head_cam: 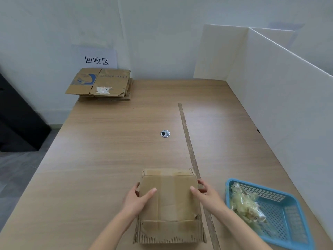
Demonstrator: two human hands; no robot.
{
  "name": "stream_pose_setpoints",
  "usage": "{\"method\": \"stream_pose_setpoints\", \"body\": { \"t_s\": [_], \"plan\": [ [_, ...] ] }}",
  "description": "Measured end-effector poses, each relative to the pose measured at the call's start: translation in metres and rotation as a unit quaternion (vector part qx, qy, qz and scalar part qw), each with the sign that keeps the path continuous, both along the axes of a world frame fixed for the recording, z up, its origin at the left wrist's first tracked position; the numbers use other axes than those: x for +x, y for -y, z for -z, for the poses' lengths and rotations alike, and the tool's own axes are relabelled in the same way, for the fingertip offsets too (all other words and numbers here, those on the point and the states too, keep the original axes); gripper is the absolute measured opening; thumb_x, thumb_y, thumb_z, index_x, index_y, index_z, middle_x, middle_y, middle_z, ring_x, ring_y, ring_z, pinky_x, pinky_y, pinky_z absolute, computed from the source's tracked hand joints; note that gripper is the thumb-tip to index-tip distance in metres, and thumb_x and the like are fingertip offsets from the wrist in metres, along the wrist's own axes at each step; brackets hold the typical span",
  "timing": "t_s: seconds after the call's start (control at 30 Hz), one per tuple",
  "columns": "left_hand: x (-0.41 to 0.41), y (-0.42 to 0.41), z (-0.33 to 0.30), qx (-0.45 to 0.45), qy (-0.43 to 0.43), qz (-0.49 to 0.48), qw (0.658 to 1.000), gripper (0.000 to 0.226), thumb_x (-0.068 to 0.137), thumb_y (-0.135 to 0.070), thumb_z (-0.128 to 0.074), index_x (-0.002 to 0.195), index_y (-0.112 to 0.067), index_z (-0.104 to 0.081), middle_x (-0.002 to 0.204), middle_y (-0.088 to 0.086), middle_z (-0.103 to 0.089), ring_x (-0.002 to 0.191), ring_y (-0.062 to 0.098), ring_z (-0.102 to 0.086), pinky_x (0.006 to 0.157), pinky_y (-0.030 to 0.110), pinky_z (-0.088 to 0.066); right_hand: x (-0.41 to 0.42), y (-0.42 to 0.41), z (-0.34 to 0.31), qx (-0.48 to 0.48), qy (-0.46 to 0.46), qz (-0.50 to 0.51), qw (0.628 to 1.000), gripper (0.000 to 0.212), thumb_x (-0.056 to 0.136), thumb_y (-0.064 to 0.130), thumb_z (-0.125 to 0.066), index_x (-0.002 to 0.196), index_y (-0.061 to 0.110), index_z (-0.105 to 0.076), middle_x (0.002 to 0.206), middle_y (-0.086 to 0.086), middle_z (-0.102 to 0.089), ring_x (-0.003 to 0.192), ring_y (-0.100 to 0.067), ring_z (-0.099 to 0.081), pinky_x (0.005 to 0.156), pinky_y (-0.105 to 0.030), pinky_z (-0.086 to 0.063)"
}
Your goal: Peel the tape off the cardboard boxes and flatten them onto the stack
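A plain brown cardboard box (171, 201) lies on the wooden table (108, 141) close to me, its torn flaps spread at the near and far ends. My left hand (138, 197) grips its left edge, thumb on top and fingers curled round the side. My right hand (205, 193) grips the right edge the same way. A stack of flattened boxes (100, 85) rests at the far left corner, the top one printed in blue with a torn white label.
A blue plastic basket (281, 213) at the near right holds crumpled clear tape (245, 202). A long thin strip (192, 159) runs along the table beside the box. A round cable grommet (165, 133) sits mid-table. White partition boards (270, 105) stand on the right. A paper sign (97, 59) hangs on the wall.
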State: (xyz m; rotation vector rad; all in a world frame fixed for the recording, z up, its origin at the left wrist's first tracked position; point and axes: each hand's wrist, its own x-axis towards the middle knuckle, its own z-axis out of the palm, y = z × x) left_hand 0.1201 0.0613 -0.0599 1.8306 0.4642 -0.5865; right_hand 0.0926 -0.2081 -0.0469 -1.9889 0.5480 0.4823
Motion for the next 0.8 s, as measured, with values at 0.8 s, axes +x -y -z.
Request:
{"method": "stream_pose_setpoints", "body": {
  "t_s": [0.8],
  "plan": [
    [0.042,0.011,-0.065,-0.084,0.180,0.142,0.970,0.109,0.058,-0.049,-0.093,0.142,-0.067,-0.027,0.142,-0.022,-0.044,0.130,-0.005,-0.045,0.098,0.018,-0.040,0.049,0.029,-0.069,0.184,0.049,0.135,0.972,0.057,0.097,0.068,-0.039,0.112,0.019,-0.065,0.124,0.010,-0.063,0.122,-0.025,-0.060,0.108,-0.050,-0.048]
  ]
}}
